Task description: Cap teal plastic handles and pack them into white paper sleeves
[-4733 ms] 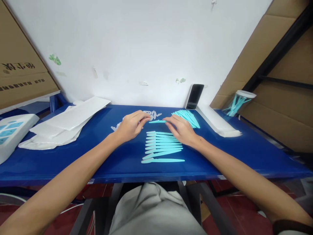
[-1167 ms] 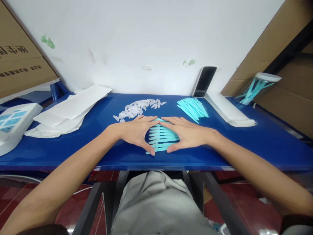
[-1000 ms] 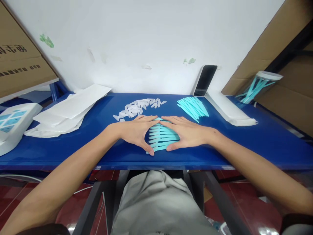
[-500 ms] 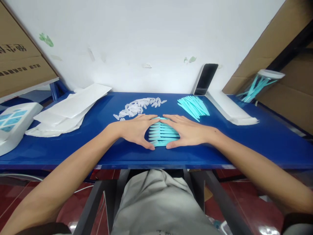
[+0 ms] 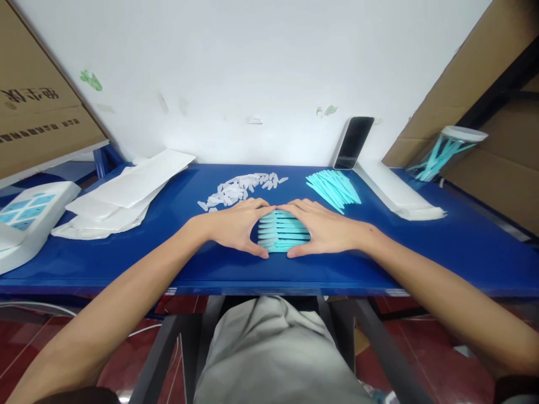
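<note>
Writing: cardboard carton (image 5: 37, 106), L side, dk. printed chars., 2 lines, illegible here.
Surface/room: table (image 5: 261, 275), blue, glossy, against white wall (image 5: 210, 67); floor (image 5: 446, 353), red tile.
Containers: clear tub (image 5: 465, 133), R rear, white rim, several teal sticks inside; flat white bags (image 5: 130, 191), L, stacked, contents hidden.
Loose stock: pile of teal sticks (image 5: 334, 189), rear R; heap of sm. whitish pieces (image 5: 236, 188), rear ctr.; phone (image 5: 354, 143), dk. screen, upright nr. wall.
At hand: row of teal sticks (image 5: 282, 230), ctr. table, side by side, betw. hands. Left hand (image 5: 238, 224) at pale-headed ends, right hand (image 5: 330, 229) at opp. ends. Grip, both: spread wide, thumb nr. edge, fingers far edge, bracketing row.
</note>
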The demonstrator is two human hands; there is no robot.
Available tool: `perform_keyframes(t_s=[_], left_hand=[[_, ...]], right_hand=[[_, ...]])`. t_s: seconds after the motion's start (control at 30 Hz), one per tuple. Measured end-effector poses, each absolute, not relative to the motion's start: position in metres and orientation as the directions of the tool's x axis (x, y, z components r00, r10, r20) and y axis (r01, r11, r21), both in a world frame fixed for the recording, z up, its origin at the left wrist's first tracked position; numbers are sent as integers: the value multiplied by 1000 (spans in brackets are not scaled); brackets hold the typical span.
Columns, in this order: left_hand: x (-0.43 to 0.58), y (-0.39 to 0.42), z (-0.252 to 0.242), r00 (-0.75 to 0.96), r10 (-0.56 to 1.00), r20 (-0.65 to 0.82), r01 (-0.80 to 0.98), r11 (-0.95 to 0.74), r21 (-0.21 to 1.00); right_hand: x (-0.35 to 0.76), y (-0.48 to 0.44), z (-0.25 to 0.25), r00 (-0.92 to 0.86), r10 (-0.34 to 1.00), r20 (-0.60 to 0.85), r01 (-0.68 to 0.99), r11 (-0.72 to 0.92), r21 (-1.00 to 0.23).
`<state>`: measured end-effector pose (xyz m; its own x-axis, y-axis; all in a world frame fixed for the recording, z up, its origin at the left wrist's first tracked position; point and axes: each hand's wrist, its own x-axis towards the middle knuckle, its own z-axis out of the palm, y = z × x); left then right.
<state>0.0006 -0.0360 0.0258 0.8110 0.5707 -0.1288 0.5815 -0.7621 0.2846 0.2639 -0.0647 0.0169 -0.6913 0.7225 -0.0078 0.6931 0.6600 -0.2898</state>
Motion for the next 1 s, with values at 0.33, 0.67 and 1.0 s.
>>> perform_keyframes(t_s=[0.33,0.67,1.0], left_hand=[[1,-35,25,809,579,-103,577,-749,325],[1,-34,23,811,578,-94,572,-746,341],[3,-34,25,819,568,-80,556,-752,353]], right_hand=[[265,-65,18,-686,728,-14,694,647,-315],[265,-65,19,-670,742,-18,701,624,-345],[265,-64,17,-677,736,3,675,624,-393]])
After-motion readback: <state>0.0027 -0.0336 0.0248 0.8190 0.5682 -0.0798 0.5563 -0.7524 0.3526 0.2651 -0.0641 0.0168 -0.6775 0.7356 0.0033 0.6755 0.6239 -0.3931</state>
